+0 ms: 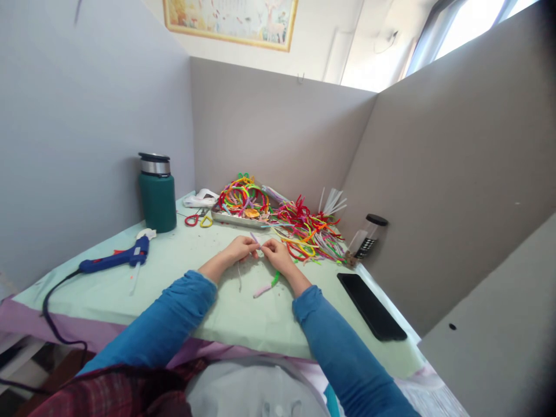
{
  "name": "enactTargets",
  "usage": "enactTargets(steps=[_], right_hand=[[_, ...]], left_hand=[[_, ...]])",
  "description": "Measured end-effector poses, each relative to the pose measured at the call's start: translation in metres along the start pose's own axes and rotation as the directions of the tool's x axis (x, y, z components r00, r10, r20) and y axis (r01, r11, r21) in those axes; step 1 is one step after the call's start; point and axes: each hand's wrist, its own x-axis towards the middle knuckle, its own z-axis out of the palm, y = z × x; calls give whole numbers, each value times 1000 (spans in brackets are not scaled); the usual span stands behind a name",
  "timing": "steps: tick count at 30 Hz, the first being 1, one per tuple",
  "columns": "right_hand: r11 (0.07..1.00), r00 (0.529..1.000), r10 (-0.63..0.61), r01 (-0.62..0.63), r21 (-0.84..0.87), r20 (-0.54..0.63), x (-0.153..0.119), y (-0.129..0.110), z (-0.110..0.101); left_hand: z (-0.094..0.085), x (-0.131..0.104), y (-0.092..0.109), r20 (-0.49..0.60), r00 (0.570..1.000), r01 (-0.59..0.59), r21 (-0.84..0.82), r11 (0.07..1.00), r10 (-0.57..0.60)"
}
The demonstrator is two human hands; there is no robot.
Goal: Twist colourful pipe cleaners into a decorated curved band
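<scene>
Near the middle of the pale green table, my left hand [244,248] and my right hand [277,255] meet fingertip to fingertip. Both pinch a thin light purple strip [254,237] whose end sticks up between them. A thin pale strand [240,277] hangs or lies just below my left hand. Under my right hand lies a fuzzy piece, green [275,279] at one end and pink [262,291] at the other; whether it joins the held strip is hidden.
Colourful pipe cleaners [304,223] are piled behind my hands, beside a metal tray [238,220] of coiled ones. A green bottle [158,200] and blue glue gun [117,259] stand and lie left. A black phone [371,307] and clear bottle [368,237] are right, inside grey partitions [278,127].
</scene>
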Motion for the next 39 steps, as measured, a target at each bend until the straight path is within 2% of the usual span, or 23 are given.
enactTargets(steps=[6,14,20,23,33,39], right_hand=[[1000,1000,10,-10,4,3,-2,-5,0],[999,999,-32,32,2,35,-4,-6,0],[999,998,-32,32,5,52,-5,-7,1],[999,998,-35,35,-3,59,-5,-6,1],[1000,999,1,-1,9,32,-3,-7,0],[999,998,-38,39,-8,48,-4,-6,1]], left_hand=[[1,-2,3,-14,1000,2,35,999,-2],[-2,4,-7,4,999,-36,79,996,35],[-2,4,-6,9,1000,4,35,999,-4],[-1,4,-5,-5,1000,25,29,999,-25],[0,1,-1,-85,996,-14,65,998,19],[-1,4,-4,-110,994,-6,99,995,17]])
